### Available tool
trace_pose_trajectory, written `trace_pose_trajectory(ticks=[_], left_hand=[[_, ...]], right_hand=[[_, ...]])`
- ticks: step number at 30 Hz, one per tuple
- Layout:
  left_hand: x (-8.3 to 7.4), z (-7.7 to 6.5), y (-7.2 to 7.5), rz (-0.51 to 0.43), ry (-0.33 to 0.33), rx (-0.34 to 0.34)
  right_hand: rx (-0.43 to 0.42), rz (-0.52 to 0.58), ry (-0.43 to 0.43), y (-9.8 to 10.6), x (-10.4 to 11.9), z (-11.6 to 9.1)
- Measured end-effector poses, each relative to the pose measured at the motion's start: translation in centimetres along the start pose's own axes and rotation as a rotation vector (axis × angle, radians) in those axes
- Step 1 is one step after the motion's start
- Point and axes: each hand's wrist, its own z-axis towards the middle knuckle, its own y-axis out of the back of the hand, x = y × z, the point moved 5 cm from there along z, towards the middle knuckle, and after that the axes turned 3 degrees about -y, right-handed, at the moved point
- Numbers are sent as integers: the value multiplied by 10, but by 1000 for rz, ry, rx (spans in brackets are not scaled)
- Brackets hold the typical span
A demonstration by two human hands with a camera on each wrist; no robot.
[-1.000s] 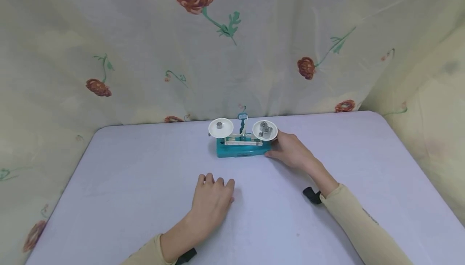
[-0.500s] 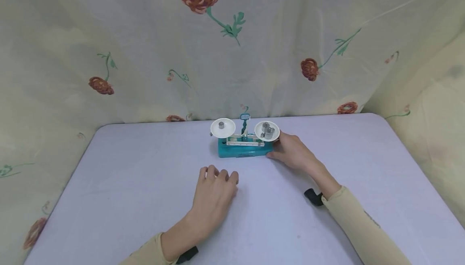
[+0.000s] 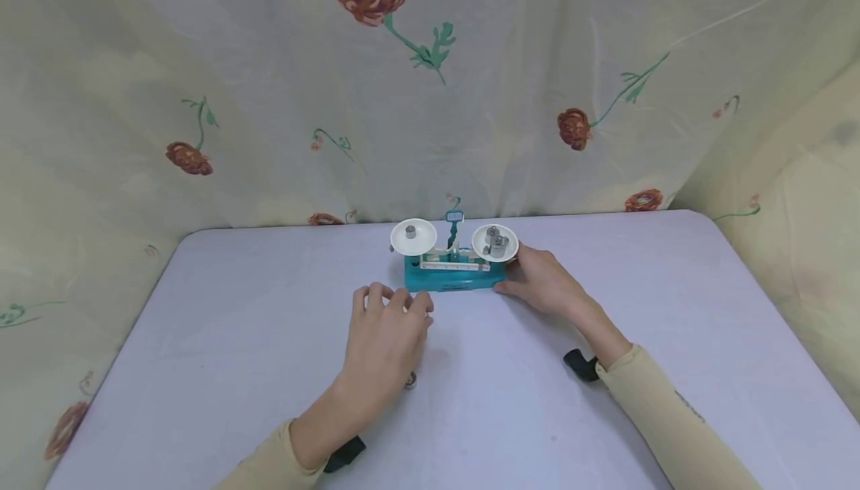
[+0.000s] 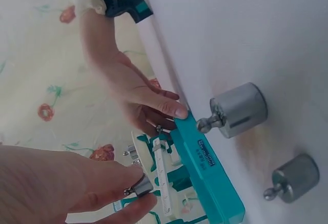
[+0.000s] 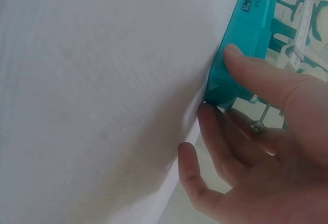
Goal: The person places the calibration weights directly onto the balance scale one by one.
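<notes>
A teal balance scale (image 3: 454,278) stands at the back of the table. Its left pan (image 3: 423,246) bears one metal weight (image 3: 410,231); on its right pan (image 3: 478,246) sit several more. My right hand (image 3: 543,281) grips the right end of the base, thumb (image 5: 256,73) against the front face and fingers around the end. In front of the scale, my left hand (image 3: 383,340) pinches a small knobbed weight (image 4: 142,185) between thumb and finger. Two other knobbed weights, a larger one (image 4: 241,110) and a smaller one (image 4: 297,178), stand on the table beneath the left hand.
The table (image 3: 235,340) is covered in pale lilac cloth. Behind it hangs a flowered curtain (image 3: 269,87), close to the scale's back. Black mounts (image 3: 581,365) are strapped at both wrists.
My left hand has moved forward toward the scale, and a weight on the table now shows beside its wrist. The right hand keeps its grip on the base. The head view has shifted slightly.
</notes>
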Motion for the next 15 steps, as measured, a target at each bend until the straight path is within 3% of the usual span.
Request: trace_pose_trajectory(ticks=[7, 15], left_hand=[[5, 5, 7, -2, 26, -21], [10, 10, 8, -62, 82, 29]], right_hand=[[1, -1, -2, 0, 0, 0], [-5, -5, -2, 0, 0, 1]])
